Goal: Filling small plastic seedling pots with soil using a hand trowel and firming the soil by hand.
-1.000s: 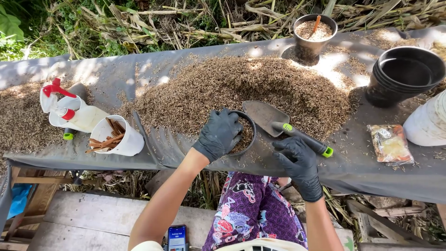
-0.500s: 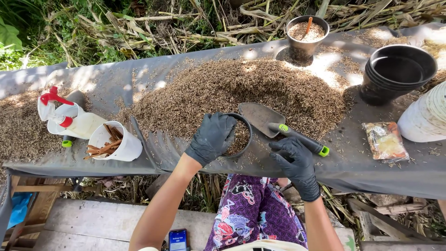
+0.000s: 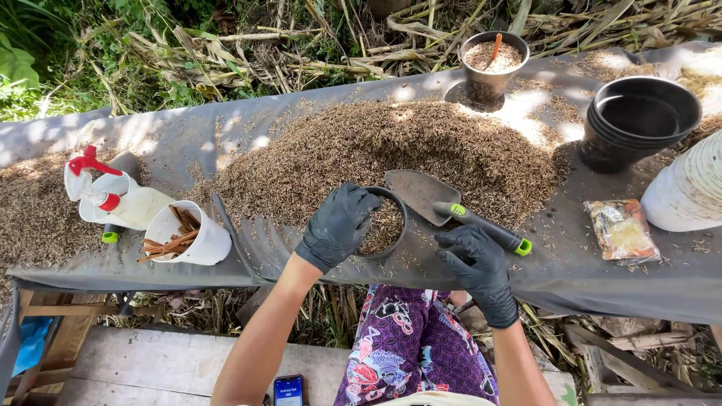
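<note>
1. The left hand (image 3: 340, 223) covers the left rim and side of the small black pot (image 3: 385, 223).
2. The white container (image 3: 690, 189) is cut off by the right edge.
3. The phone (image 3: 289, 390) runs off the bottom edge.
4. The spray bottle (image 3: 113, 199) hides most of a green-tipped tool (image 3: 110, 233).

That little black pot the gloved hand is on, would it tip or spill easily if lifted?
Probably light: the pot is small, looks like thin plastic, and the left hand covers much of it. Its loose husk fill sits near the rim, so tilting would likely spill some. On the sagging sheet it may tip easily.
</note>
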